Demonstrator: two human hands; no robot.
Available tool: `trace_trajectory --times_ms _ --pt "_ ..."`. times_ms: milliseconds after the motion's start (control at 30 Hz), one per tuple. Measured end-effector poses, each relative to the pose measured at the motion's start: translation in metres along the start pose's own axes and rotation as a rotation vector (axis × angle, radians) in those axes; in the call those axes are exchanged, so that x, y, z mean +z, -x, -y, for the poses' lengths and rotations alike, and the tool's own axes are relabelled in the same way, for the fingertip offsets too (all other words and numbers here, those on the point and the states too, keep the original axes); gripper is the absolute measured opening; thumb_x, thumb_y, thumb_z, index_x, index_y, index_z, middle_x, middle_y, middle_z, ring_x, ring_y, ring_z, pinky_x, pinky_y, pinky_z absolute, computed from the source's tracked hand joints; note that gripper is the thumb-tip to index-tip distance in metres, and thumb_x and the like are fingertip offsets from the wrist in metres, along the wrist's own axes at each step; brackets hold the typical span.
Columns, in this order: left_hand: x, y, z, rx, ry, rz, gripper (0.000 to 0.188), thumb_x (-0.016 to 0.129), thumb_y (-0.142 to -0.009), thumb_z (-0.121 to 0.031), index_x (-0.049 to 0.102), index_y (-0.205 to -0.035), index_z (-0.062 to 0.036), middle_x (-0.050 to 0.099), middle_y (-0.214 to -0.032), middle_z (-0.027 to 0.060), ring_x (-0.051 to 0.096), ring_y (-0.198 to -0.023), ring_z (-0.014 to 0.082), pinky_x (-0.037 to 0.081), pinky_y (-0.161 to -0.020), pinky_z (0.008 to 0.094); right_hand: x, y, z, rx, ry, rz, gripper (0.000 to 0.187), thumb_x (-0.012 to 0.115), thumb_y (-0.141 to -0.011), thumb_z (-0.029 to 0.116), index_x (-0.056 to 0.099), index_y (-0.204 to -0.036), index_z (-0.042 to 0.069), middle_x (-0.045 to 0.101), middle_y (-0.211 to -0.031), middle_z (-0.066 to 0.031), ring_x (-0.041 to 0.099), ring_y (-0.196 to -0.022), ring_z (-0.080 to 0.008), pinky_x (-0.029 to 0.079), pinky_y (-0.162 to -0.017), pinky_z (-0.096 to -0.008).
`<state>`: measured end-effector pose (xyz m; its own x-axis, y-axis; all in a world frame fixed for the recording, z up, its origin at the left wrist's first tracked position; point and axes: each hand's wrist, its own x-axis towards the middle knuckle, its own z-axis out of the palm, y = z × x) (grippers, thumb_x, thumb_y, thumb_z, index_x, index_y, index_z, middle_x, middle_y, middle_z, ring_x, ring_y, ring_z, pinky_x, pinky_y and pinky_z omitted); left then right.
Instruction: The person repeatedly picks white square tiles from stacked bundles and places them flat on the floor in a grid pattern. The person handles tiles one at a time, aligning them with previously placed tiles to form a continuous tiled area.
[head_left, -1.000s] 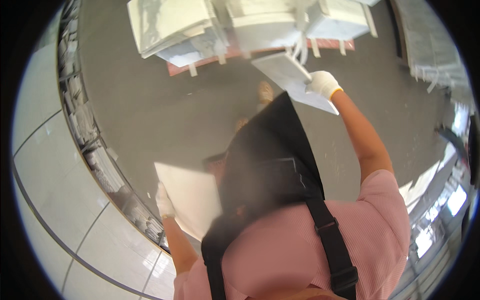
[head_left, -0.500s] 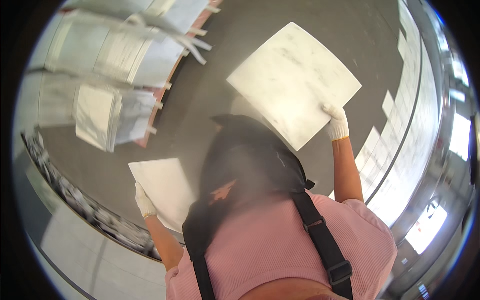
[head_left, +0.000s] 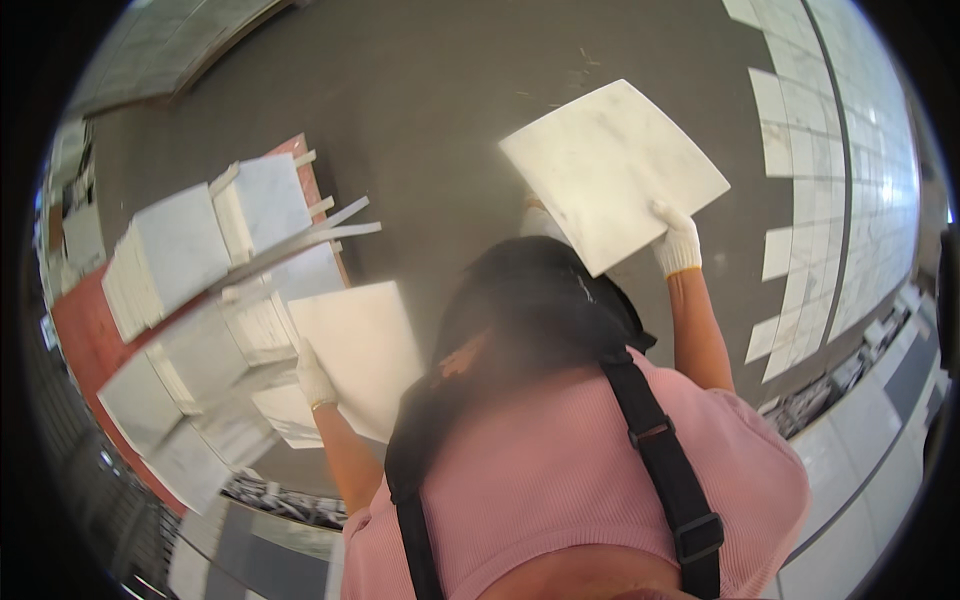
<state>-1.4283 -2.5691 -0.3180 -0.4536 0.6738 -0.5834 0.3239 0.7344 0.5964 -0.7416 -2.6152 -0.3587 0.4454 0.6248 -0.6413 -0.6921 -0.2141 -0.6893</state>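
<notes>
White-gloved, my right hand (head_left: 679, 240) grips the edge of a square, pale marble tile (head_left: 620, 165) with faint grey veining. Its thumb rests on the tile's face, and the tile is held up over the dark floor. On the other side, my left hand (head_left: 315, 376), also gloved, holds a second white tile (head_left: 362, 350) by its outer edge, down beside my body. The fingers behind both tiles are hidden. A black apron or bag (head_left: 545, 310) with shoulder straps covers the middle of my body.
Stacked tiles (head_left: 180, 250) stand in rows on a red base (head_left: 80, 320) at the left, with pale strips (head_left: 330, 233) jutting toward me. Pale tiles (head_left: 790, 140) are laid in staggered rows along the right. Dark grey floor (head_left: 420, 110) stretches ahead.
My body has turned: the tile stacks have slid down in view, and the laid rows at the right show more fully. Both hands keep hold of their tiles.
</notes>
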Motion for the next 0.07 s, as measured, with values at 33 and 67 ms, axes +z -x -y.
trace_trajectory --times_ms 33,67 --pt "0.021 -0.013 -0.024 -0.001 -0.066 0.027 0.078 0.048 -0.103 -0.055 0.048 -0.143 0.0127 0.057 -0.142 0.0177 0.056 -0.127 0.026 0.041 -0.111 0.0336 -0.002 -0.011 0.004 -0.005 -0.031 -0.052 0.059 0.068 -0.083 0.004 0.052 -0.138 -0.011 0.062 -0.134 -0.0181 0.061 -0.12 -0.0294 0.049 -0.105 -0.041" --pt "0.035 -0.026 -0.053 0.021 -0.086 0.046 0.078 0.048 -0.103 -0.055 0.048 -0.143 0.0127 0.057 -0.142 0.0177 0.056 -0.127 0.026 0.041 -0.111 0.0336 -0.002 -0.026 0.012 -0.033 -0.077 -0.038 0.058 0.067 -0.084 0.004 0.053 -0.137 -0.013 0.061 -0.135 -0.0184 0.061 -0.12 -0.0284 0.047 -0.105 -0.0386"
